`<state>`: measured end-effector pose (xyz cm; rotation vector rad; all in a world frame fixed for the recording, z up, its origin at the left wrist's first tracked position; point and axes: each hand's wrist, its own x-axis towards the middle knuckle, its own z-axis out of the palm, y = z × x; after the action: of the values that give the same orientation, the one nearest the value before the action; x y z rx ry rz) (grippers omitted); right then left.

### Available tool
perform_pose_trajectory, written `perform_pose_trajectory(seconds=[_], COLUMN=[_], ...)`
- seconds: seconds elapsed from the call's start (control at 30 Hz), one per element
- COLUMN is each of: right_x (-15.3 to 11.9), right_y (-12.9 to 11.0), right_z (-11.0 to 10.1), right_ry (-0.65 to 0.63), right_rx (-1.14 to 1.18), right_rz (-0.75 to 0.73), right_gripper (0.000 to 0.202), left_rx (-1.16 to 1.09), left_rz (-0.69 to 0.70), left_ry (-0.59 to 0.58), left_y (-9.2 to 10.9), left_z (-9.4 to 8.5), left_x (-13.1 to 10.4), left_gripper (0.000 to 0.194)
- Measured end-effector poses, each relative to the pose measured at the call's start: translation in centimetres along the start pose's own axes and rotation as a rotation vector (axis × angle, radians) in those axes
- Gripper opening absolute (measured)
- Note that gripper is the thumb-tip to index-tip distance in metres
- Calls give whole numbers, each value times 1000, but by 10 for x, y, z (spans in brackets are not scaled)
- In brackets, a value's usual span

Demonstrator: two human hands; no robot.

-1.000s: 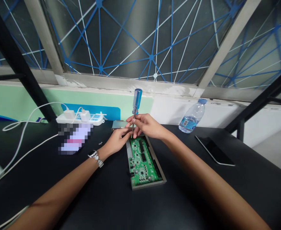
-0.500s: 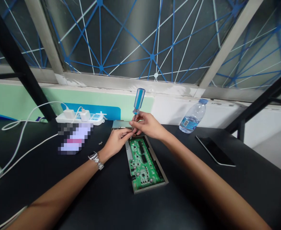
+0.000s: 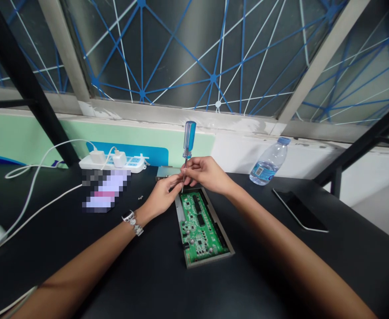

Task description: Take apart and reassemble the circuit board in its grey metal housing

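Note:
A screwdriver [image 3: 189,139] with a clear and blue handle stands nearly upright over the far left corner of a green circuit board [image 3: 202,232] in a shallow metal tray [image 3: 229,254]. My right hand [image 3: 207,173] pinches its shaft just below the handle. Lower down, my left hand [image 3: 163,195], with a silver watch at the wrist, closes thumb and fingers around the shaft near the tip. The tip reaches down to the tray's corner; whether a screw sits under it is too small to make out.
Several small screws [image 3: 140,198] lie left of my left hand. A flat metal panel [image 3: 167,171] rests behind the hands. Toward the wall are a power strip [image 3: 136,165] with cables and a water bottle [image 3: 265,166]. A phone [image 3: 298,210] lies right; a blurred-out lit screen [image 3: 106,192] is left.
The screwdriver has gone from leaning right to more upright, and its handle has turned. Both hands keep nearly the same place. The whole view has shifted slightly.

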<state>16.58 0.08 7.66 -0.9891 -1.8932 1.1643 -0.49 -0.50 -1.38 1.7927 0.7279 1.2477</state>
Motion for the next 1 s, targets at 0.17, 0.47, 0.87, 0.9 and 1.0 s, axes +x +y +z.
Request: perform_pose_trajectory(seconds=[0.17,0.47,0.87,0.9,1.0], right_x=[0,-1,-1,-1,-2], right_y=[-1,0,-4,-5,-6], right_z=[1,7,0,0,2], right_ry=[-24,32,22,18,9], right_rx=[3,-56,-6,-3,-6], right_rz=[12,7,66,71,65], right_gripper=[12,17,18,18,15], left_rx=[18,-76,-38,-30,-14], left_rz=[1,-74,-81,-71,-52], left_ry=[-2,74,109,112,117], left_y=[4,5,11,9,6], left_z=[2,4,-1,-2,-3], left_x=[2,2,-2,-2,-1], left_gripper=[23,22,17,17,17])
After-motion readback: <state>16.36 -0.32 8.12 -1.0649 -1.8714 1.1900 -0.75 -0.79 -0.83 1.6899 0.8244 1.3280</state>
